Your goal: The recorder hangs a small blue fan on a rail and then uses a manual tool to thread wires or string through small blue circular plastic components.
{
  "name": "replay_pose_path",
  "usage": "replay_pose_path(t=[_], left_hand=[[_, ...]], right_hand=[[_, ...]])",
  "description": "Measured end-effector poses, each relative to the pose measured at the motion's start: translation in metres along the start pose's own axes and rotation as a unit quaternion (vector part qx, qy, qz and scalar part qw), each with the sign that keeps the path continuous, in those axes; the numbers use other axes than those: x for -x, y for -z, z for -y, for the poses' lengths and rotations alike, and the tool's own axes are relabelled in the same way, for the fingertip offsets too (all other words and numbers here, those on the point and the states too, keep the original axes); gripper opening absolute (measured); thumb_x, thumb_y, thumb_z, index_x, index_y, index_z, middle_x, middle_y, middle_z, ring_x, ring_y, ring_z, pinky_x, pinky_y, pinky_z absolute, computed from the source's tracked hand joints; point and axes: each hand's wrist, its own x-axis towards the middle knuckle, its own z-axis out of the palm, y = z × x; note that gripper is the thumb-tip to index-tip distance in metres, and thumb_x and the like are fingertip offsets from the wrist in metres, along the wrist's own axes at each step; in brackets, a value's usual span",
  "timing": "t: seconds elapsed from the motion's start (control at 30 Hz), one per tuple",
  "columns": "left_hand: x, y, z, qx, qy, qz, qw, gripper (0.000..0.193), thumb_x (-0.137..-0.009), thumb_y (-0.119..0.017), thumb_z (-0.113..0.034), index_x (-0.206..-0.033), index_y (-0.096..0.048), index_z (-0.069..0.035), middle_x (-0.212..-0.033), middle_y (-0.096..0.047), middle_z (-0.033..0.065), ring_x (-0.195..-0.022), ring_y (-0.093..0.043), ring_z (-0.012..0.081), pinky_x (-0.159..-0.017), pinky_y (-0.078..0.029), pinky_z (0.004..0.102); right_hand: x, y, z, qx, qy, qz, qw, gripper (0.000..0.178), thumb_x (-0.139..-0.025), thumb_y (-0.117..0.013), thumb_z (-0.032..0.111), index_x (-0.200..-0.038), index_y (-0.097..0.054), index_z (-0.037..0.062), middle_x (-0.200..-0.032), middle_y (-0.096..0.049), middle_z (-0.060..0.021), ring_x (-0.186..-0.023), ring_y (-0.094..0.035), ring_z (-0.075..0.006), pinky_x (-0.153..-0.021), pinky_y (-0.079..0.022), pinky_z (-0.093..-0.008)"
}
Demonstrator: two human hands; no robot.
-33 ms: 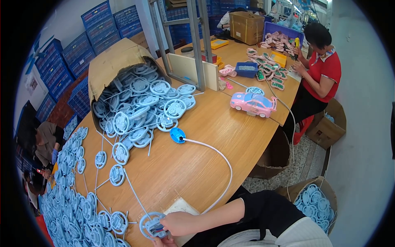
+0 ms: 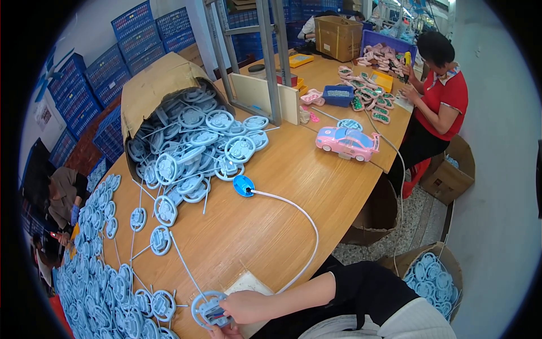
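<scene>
Blue steering wheel [image 2: 210, 309], round, boxy at centre, gripped by left hand [image 2: 226, 332] and right hand [image 2: 248, 307].

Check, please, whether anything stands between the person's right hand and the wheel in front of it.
Nothing visible stands between them: the right hand meets the wheel directly. The left hand is at the wheel's lower rim, not in between.

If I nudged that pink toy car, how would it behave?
The pink toy car might roll, since it has wheels, and the table edge lies close to its tail. Its plastic-looking body suggests it is fairly light. The raised rear wing looks likeliest to snap if bumped.
</scene>
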Motion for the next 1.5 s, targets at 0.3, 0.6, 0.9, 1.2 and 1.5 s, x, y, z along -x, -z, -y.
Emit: replay_pose_path(t=[0.3, 0.6, 0.9, 1.2, 1.5], left_hand=[[0.000, 0.001, 0.002, 0.019, -0.021, 0.006, 1.000, 0.056, -0.079, -0.061, -0.030, -0.124, -0.036, -0.010, -0.117, -0.049, 0.0095, -0.101, -0.052, 0.0240, -0.081, -0.049, 0.0377], [-0.003, 0.010, 0.007, 0.042, -0.012, 0.032, 0.999, 0.055, -0.079, -0.060, -0.028, -0.125, -0.036, -0.011, -0.120, -0.047, 0.0081, -0.106, -0.049, 0.0236, -0.084, -0.046, 0.0396], [0.003, 0.002, 0.003, 0.030, 0.006, 0.040, 0.999, 0.058, -0.077, -0.063, -0.031, -0.126, -0.036, -0.013, -0.121, -0.046, 0.0078, -0.108, -0.047, 0.0242, -0.088, -0.042, 0.0410], [-0.006, 0.021, 0.009, 0.007, -0.012, 0.055, 0.998, 0.055, -0.078, -0.062, -0.033, -0.123, -0.038, -0.013, -0.114, -0.050, 0.0066, -0.099, -0.052, 0.0212, -0.077, -0.049, 0.0363], [-0.001, 0.012, -0.006, -0.020, 0.014, 0.063, 0.998, 0.052, -0.078, -0.063, -0.032, -0.120, -0.040, -0.013, -0.108, -0.054, 0.0061, -0.092, -0.055, 0.0186, -0.065, -0.049, 0.0294]], right_hand=[[-0.004, -0.004, -0.003, 0.030, 0.008, 0.006, 1.000, 0.017, -0.076, -0.054, 0.013, -0.083, -0.051, -0.0025, -0.074, -0.057, -0.0201, -0.073, -0.058, -0.0345, -0.061, -0.044, -0.0435], [-0.005, -0.001, -0.002, 0.001, -0.020, 0.010, 1.000, 0.019, -0.073, -0.056, 0.014, -0.082, -0.051, -0.0019, -0.072, -0.058, -0.0197, -0.071, -0.058, -0.0348, -0.060, -0.044, -0.0431], [-0.002, 0.001, -0.002, 0.012, -0.018, 0.004, 1.000, 0.018, -0.075, -0.054, 0.014, -0.081, -0.053, -0.0027, -0.069, -0.058, -0.0202, -0.070, -0.058, -0.0348, -0.059, -0.044, -0.0432], [-0.001, 0.002, -0.001, 0.015, -0.001, 0.020, 1.000, 0.020, -0.078, -0.052, 0.017, -0.080, -0.053, -0.0033, -0.069, -0.057, -0.0212, -0.069, -0.058, -0.0361, -0.059, -0.043, -0.0445], [0.001, 0.002, -0.001, 0.018, 0.011, -0.002, 1.000, 0.019, -0.079, -0.051, 0.017, -0.079, -0.053, -0.0026, -0.067, -0.056, -0.0220, -0.068, -0.057, -0.0369, -0.059, -0.042, -0.0453]])
